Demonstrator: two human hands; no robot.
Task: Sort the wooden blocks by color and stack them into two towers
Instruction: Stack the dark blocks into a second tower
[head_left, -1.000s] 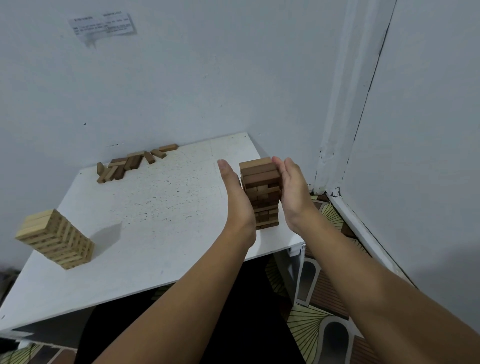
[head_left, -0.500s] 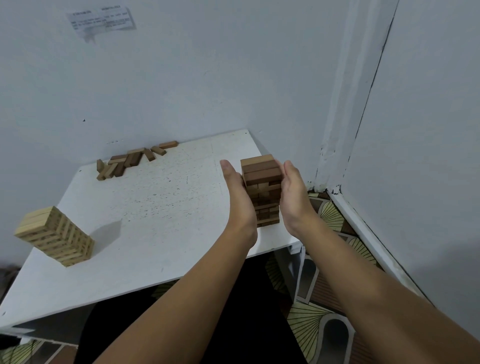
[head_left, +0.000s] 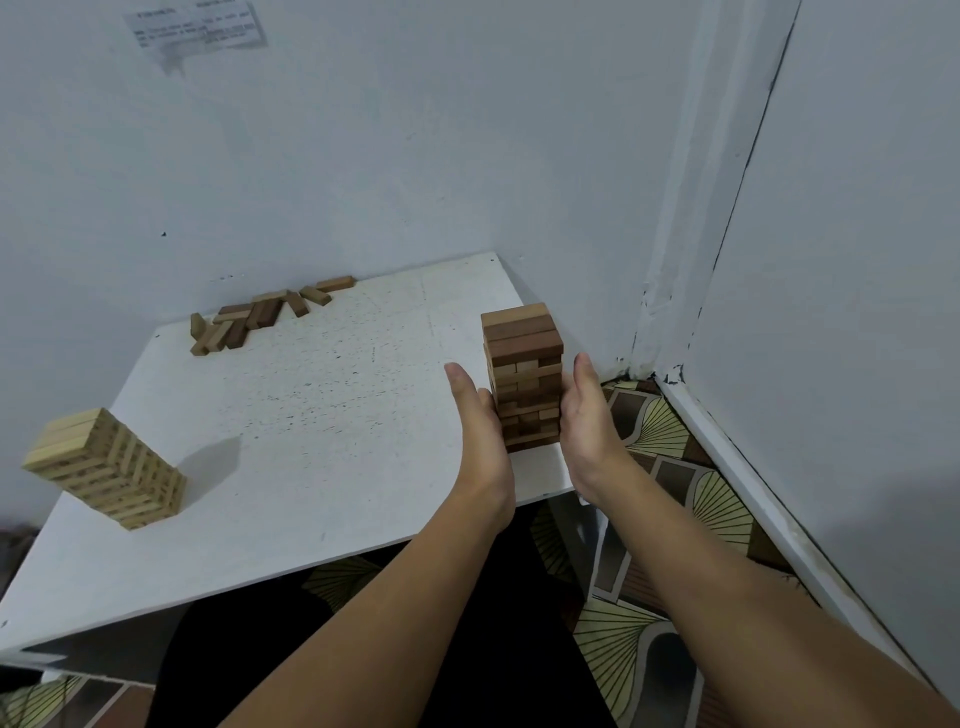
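A tower of dark brown blocks (head_left: 524, 364) stands near the right front corner of the white table (head_left: 311, 415). My left hand (head_left: 480, 431) lies flat against its left side with straight fingers, and my right hand (head_left: 589, 415) lies flat against its right side. The hands flank the lower half, leaving the top layers showing above the fingertips. A tower of light yellow blocks (head_left: 106, 467) stands at the table's left front. Several loose brown blocks (head_left: 260, 317) lie in a heap by the back wall.
The table sits in a corner: a grey wall (head_left: 363, 156) behind it and another wall close on the right. The dark tower stands close to the table's right edge. A patterned floor (head_left: 665, 467) shows beyond that edge. A paper note (head_left: 197, 26) hangs on the back wall.
Both hands have slid down the dark tower's sides, so more of its top now shows above the fingertips. The towers and loose blocks have not moved.
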